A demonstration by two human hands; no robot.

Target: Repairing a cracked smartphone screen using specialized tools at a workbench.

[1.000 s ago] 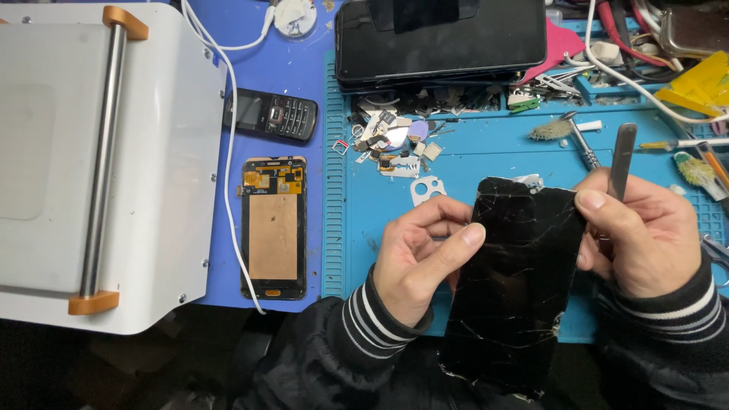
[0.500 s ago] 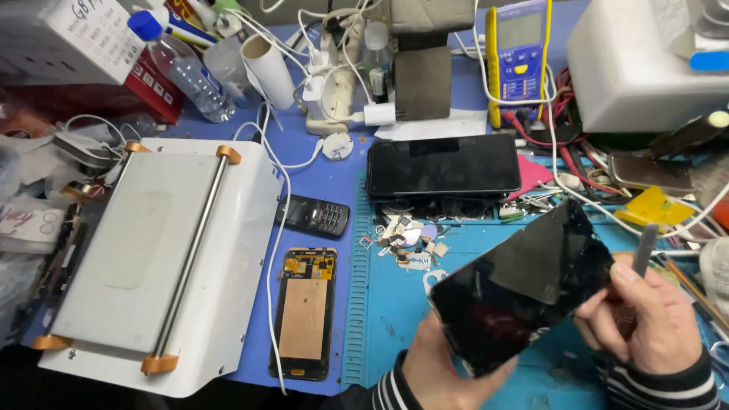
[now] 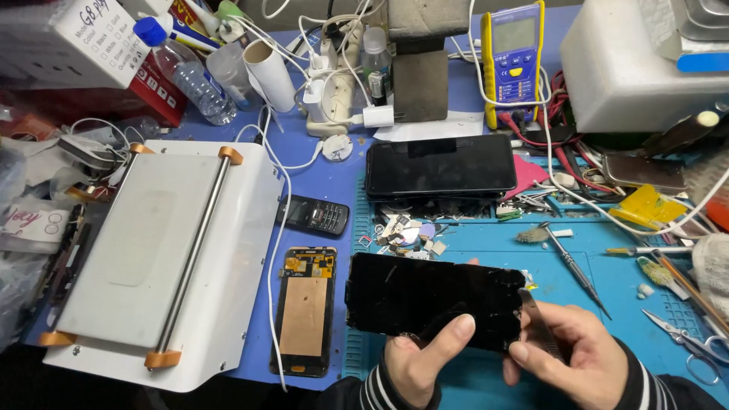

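Observation:
A black, cracked phone screen panel is held flat and horizontal above the blue work mat. My left hand grips its lower edge, thumb on the glass. My right hand holds the panel's right end and pinches a thin grey metal pry tool against that edge. An opened phone body with a copper-coloured plate lies left of the panel. A small black keypad phone lies behind it.
A white screen-separator machine fills the left. A dark phone rests on a stand behind, with loose small parts below it. A yellow multimeter, bottle, power strip, screwdriver, tweezers and scissors crowd the bench.
The view has tilted up, showing the bench's back. The panel turned from a steep tilt to lying horizontal in both hands, and the pry tool came down to its right edge.

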